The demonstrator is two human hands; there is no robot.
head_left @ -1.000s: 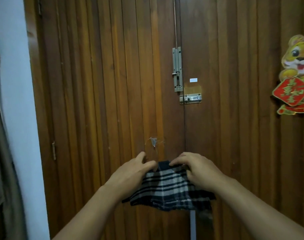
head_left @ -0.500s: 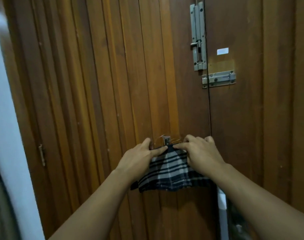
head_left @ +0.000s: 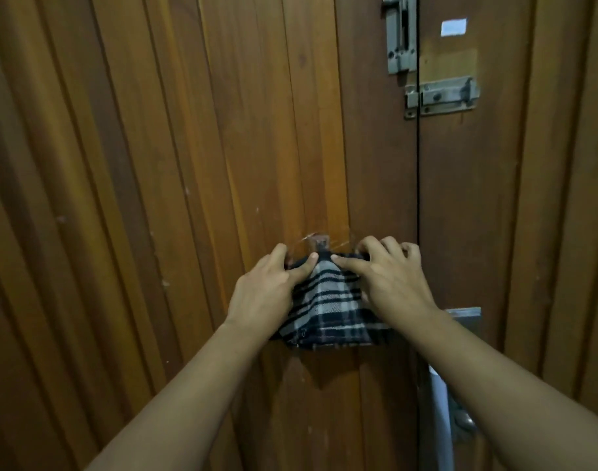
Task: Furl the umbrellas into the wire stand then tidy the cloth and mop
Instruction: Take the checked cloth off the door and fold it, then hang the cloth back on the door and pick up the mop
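Plaid cloth (head_left: 328, 311), top edge hidden under both hands, left (head_left: 268, 290), right (head_left: 389, 280).

Door (head_left: 188, 164): vertical wooden boards, brown, varnished to a soft sheen, lightly scuffed and speckled in places.
Cloth (head_left: 328, 311): woven fabric, matt, checked in dark blue, black and grey-white, with a stitched hem along the lower edge.
Hook (head_left: 319, 242): a clear, glossy adhesive pad is seen stuck to the wood.
Sliding bolts (head_left: 440, 95): grey metal, dull and worn.
Label (head_left: 454, 27): white, matt, paper-like.
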